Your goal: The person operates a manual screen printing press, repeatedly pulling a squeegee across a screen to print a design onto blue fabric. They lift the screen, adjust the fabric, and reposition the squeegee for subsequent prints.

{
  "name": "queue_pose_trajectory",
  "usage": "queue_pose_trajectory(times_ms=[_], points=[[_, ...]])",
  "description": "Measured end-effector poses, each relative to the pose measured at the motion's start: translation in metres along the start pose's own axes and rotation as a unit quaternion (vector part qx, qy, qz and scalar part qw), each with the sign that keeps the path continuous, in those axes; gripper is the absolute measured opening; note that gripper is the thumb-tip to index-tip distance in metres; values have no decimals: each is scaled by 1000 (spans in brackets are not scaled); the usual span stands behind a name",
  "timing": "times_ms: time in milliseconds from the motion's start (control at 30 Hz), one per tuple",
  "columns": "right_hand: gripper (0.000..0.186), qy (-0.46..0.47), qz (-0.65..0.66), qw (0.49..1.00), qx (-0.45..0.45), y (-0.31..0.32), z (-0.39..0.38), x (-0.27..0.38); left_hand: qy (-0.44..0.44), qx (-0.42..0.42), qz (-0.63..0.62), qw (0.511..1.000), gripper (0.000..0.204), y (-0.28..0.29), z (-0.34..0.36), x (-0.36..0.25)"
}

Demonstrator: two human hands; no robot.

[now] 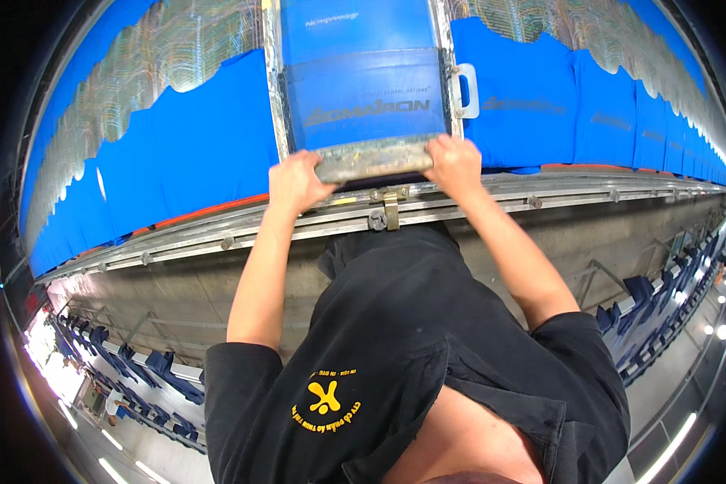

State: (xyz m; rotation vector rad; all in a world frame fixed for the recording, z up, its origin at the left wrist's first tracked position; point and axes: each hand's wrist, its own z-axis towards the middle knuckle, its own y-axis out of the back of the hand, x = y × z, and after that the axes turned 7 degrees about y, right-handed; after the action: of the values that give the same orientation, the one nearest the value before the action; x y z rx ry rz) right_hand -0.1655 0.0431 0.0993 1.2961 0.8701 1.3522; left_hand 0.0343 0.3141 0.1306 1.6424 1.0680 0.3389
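Observation:
Both of my hands grip a thick, worn grey bar [371, 161] at the near end of a screen-printing frame. My left hand [300, 182] is closed round its left end. Its right end is in my right hand [456, 166], fingers curled over and mostly hidden. The frame's blue mesh [363, 77] carries dark lettering and stretches away beyond the bar. A worn metal side rail [274, 81] edges it on the left, with another on the right. From the right rail sticks out a pale handle-shaped bracket [468, 91]. Whether the bar is part of the frame cannot be told.
Blue fabric [210, 133] lies along the long table on both sides of the frame. A metal rail [532, 198] with bolts runs along the table's near edge, and a brass-coloured clamp [391, 211] sits on it before me. Dark garments [173, 377] hang on another table behind me.

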Motion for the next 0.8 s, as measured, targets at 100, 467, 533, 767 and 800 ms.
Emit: queue_pose_trajectory(times_ms=[100,467,533,767,800], points=[[44,33,36,999,5,19,-17,16,-5,-58,31,998,59,-19,-35,8],[49,-385,499,762,-147,-64,89,-143,-89,-41,9,995,58,-42,-26,-70],[35,-267,269,891,-249,-90,89,-171,-107,-51,-13,993,58,-45,-20,-74],[43,-299,403,825,-260,-42,129,-82,-115,-81,-113,984,62,-21,-57,1],[43,-288,400,828,-266,-47,134,-68,-114,-87,-131,981,62,-12,-60,16]])
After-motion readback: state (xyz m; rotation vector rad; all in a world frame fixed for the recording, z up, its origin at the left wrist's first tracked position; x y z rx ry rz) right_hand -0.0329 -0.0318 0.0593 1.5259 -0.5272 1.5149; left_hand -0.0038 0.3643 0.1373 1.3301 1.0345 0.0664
